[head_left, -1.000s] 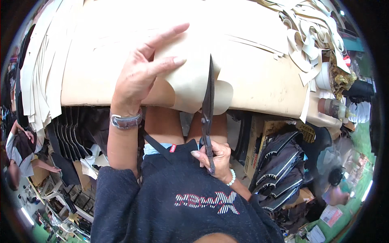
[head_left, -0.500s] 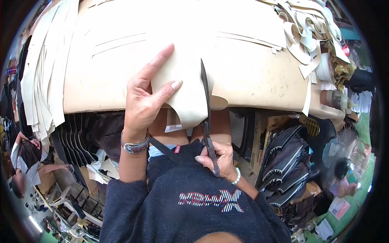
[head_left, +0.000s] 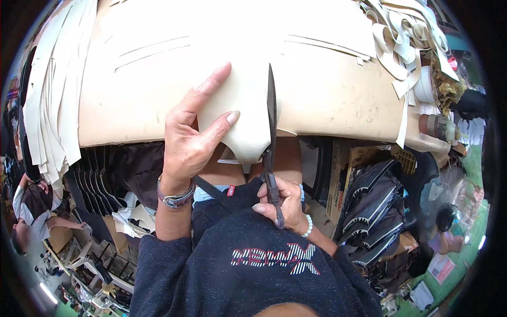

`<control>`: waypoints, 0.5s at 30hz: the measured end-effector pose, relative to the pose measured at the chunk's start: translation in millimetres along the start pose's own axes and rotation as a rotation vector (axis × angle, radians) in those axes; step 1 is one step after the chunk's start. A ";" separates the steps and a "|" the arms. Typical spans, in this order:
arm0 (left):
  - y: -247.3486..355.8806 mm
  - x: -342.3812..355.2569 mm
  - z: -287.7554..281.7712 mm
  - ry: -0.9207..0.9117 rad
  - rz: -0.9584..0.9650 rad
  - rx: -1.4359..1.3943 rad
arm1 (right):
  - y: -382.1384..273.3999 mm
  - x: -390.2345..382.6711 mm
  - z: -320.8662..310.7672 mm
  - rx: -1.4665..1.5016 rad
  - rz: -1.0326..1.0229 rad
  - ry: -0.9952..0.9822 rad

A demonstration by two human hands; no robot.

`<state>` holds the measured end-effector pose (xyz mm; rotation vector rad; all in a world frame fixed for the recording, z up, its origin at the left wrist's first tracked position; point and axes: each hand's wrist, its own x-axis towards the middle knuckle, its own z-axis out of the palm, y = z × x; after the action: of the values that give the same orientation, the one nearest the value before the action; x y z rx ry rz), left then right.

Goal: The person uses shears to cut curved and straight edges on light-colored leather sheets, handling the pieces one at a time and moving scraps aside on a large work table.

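Observation:
My left hand (head_left: 193, 142) grips a cream sheet (head_left: 240, 116), thumb and index finger on its upper face, other fingers partly hidden. The sheet hangs over the table's front edge above my thighs, its lower part curved. My right hand (head_left: 280, 198) is closed on the handles of large dark scissors (head_left: 270, 132), held low near my shirt with the long blade pointing away from me along the sheet's right side. Whether the blades bite into the sheet, I cannot tell.
Long cream strips (head_left: 50, 79) hang at the tan table's (head_left: 327, 105) left; curled offcuts (head_left: 401, 42) and containers (head_left: 433, 127) sit at its right. Dark stacked pieces (head_left: 369, 211) lie below right. Another person (head_left: 34, 206) is at far left, another (head_left: 443, 240) apparently at lower right.
My left hand has come down and slightly right, drawing the sheet toward me and bending it over the edge. My right hand still holds the scissors, their tip now somewhat farther forward than half a second ago.

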<state>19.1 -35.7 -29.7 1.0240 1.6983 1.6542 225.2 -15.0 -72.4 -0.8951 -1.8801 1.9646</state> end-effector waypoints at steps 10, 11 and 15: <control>-3.2 -6.1 0.4 -0.053 0.024 0.033 | 1.2 5.1 4.1 0.015 -0.012 0.050; -4.9 -6.9 0.0 -0.050 0.017 0.021 | 1.5 4.5 4.2 0.009 0.005 0.049; -4.8 -7.4 0.9 -0.041 0.005 0.017 | 0.7 4.5 4.6 -0.053 -0.012 0.066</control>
<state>23.3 -41.0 -35.4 1.0641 1.6870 1.6136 219.1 -16.1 -74.3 -0.9491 -1.9042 1.8636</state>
